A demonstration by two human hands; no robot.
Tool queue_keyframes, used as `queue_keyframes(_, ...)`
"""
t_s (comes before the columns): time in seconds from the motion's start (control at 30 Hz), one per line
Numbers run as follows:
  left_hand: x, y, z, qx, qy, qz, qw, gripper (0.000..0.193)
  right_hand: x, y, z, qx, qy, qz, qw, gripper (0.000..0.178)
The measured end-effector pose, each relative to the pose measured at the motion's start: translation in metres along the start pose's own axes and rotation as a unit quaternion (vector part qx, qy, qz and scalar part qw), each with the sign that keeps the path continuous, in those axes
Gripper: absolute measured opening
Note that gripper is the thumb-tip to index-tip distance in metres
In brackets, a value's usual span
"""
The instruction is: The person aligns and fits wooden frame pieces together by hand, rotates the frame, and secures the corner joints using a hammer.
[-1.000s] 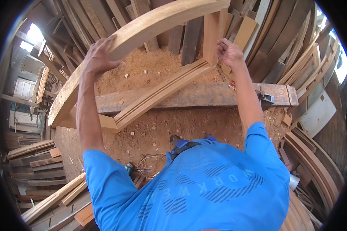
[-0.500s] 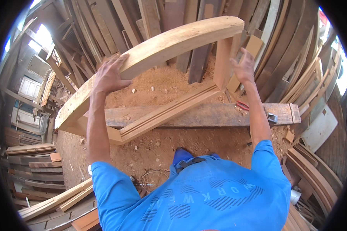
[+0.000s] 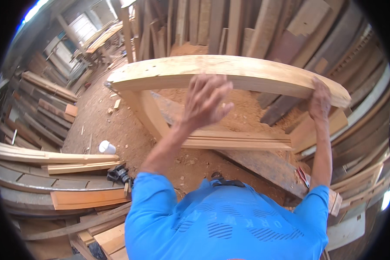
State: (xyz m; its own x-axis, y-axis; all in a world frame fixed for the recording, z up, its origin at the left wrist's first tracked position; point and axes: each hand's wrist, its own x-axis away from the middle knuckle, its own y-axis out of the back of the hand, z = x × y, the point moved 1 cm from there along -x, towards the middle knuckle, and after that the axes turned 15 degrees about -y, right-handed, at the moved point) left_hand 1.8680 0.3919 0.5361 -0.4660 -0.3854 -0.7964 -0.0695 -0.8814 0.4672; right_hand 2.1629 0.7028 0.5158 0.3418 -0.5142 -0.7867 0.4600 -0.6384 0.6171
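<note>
Wooden frame (image 3: 251,68), pale timber: one bowed rail on top, a grooved lower rail (image 3: 242,141) on the near side, short pieces joining them at either end. Situated in front of the person, crossing over the beam; contact between the two cannot be told.

Left hand (image 3: 208,102): before the middle of the frame's bowed rail, blurred; fingers parted and loosely bent, thumb standing away. Whether the fingertips touch the rail cannot be told.

Right hand (image 3: 320,99): clasped on the bowed rail near the frame's right end, fingers bent over the timber.

Beam (image 3: 260,167), heavy, worn and brown: passes under the frame slantwise, emerging at its near right. Red-handled pliers (image 3: 302,175) at that emerging part.

Sawdust (image 3: 247,113), tan and loose: heaped beyond the frame's lower rail, seen through its opening.

Floor (image 3: 102,110): reddish-brown earth, scattered with wood chips, left of the frame and below it.

White bucket (image 3: 107,147): on the near left of the frame. Stacked boards (image 3: 52,157), long and pale, lie close by it.

Upright planks (image 3: 203,24), grey to brown: ranked beyond the frame, continuing round its right side.

Pale panel (image 3: 346,232): near right of the frame, past the beam's end.

Pale door (image 3: 83,28): far left, well apart from the frame.
</note>
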Motion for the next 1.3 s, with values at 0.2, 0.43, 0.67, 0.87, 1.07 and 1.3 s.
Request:
queue_keyframes(0.2,0.212,-0.018,-0.071,0.237,0.585,0.131,0.765,0.031,-0.017,0.009,0.031,-0.027,-0.062,0.050,0.996,0.068)
queue_keyframes(0.43,0.364,-0.074,-0.158,0.440,0.868,-0.041,0.225,0.079,-0.025,-0.007,0.027,-0.006,-0.062,0.061,0.996,0.072)
queue_keyframes(0.67,0.415,-0.161,-0.159,0.372,0.888,-0.242,0.116,0.087,-0.047,-0.020,0.042,0.012,-0.061,0.095,0.994,0.071)
queue_keyframes(0.87,0.426,-0.189,-0.166,0.342,0.906,-0.195,0.155,0.057,-0.075,-0.046,0.042,-0.001,-0.045,0.141,0.989,0.065)
queue_keyframes(1.07,0.396,-0.217,-0.161,0.310,0.859,-0.365,0.183,0.045,-0.114,-0.093,0.055,0.023,-0.021,0.186,0.982,0.055)
queue_keyframes(1.3,0.382,-0.187,-0.154,0.250,0.897,-0.329,0.156,0.051,-0.134,-0.136,0.057,0.084,0.017,0.259,0.962,0.051)
